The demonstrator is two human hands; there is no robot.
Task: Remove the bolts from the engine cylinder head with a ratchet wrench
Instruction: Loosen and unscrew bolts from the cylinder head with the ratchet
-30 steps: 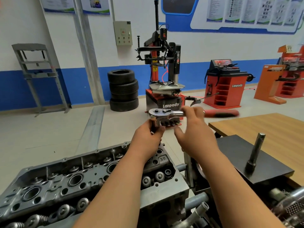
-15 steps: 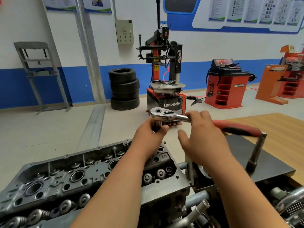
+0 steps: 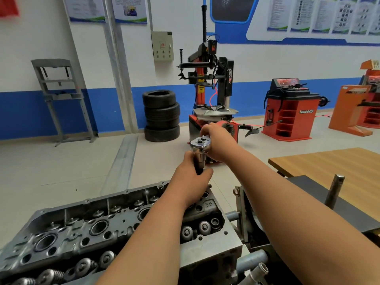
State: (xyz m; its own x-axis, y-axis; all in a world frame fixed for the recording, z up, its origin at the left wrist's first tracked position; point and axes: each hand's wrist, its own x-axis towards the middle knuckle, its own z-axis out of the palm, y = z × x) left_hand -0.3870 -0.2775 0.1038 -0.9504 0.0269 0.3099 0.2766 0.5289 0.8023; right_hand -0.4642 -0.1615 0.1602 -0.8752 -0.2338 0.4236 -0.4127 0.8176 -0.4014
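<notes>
The grey engine cylinder head (image 3: 86, 229) lies on a stand in the lower left, its valve springs and bores facing up. The ratchet wrench (image 3: 199, 144) shows its chrome head above the cylinder head's far end. My left hand (image 3: 190, 182) grips the socket and extension (image 3: 200, 161) under the ratchet head. My right hand (image 3: 218, 141) is curled round the wrench just behind the head; the red handle is hidden behind that hand. No bolt is visible under my left hand.
A wooden table (image 3: 329, 167) and a black plate (image 3: 337, 204) with an upright steel peg (image 3: 334, 190) stand on the right. Beyond are stacked tyres (image 3: 161, 116), a red tyre changer (image 3: 211, 95) and a red wheel balancer (image 3: 292, 110).
The wrench handle has swung from pointing right to pointing away from me. My right hand moved forward and left with it. My left hand stayed on the socket. The camera tilted a little.
</notes>
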